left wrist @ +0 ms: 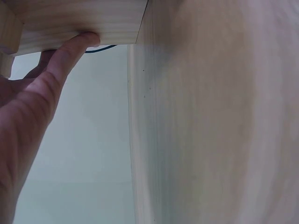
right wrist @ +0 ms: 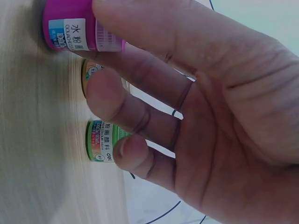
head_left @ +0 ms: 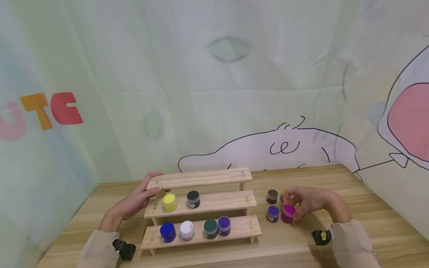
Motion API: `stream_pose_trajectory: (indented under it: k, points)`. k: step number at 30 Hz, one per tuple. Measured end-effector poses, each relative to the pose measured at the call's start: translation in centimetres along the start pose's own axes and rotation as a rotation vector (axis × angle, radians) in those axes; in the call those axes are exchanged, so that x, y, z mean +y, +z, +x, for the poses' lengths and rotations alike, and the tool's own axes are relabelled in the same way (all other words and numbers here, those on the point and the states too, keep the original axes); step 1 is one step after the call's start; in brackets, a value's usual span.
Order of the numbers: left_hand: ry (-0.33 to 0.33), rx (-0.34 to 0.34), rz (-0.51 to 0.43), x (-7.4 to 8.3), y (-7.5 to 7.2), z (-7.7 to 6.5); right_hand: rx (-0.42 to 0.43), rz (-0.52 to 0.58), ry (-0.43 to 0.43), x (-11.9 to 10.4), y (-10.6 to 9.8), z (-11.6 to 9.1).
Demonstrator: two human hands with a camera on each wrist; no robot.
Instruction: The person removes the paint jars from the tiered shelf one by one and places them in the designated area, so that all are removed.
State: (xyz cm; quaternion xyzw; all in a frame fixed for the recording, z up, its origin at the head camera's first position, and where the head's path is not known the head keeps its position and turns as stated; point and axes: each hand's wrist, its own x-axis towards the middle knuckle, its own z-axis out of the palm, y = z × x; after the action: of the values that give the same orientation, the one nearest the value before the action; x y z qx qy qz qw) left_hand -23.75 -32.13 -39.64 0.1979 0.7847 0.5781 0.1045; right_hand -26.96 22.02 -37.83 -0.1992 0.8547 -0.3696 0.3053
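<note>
My left hand grips the left end of a three-tier wooden rack at its top step, the thumb in front and the other fingers behind. Its fingertip presses on the wood in the left wrist view. On the right, my right hand pinches a magenta paint jar between thumb and index finger, while its other fingers stay loosely bent. Close by stand a brown jar, a purple-blue jar and a yellow jar, partly hidden. A green jar shows in the right wrist view.
The middle step carries a yellow jar and a black jar. Along the bottom step sit blue, white, dark green and purple jars. A printed curtain hangs behind the table.
</note>
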Motion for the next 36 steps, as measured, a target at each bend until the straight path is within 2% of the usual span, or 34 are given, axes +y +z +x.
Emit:
stream_pose_trajectory:
  k: [5, 16, 23, 30, 36]
  points:
    - [-0.001, 0.004, 0.002, 0.0, 0.0, -0.1, 0.017, 0.007, 0.032, -0.2, 0.2, 0.1]
    - [-0.006, 0.004, 0.004, 0.0, 0.1, -0.2, 0.028, -0.009, 0.030, -0.5, 0.5, 0.0]
    - [-0.012, 0.010, 0.008, 0.1, 0.1, -0.1, 0.018, -0.008, -0.086, -0.4, 0.1, 0.0]
    - [0.008, 0.001, -0.001, 0.3, 0.1, -0.2, 0.039, -0.045, -0.203, -1.2, 0.0, 0.0]
    - [0.008, 0.008, 0.011, 0.5, 0.2, -0.2, 0.132, -0.090, -0.268, -2.4, 0.0, 0.1]
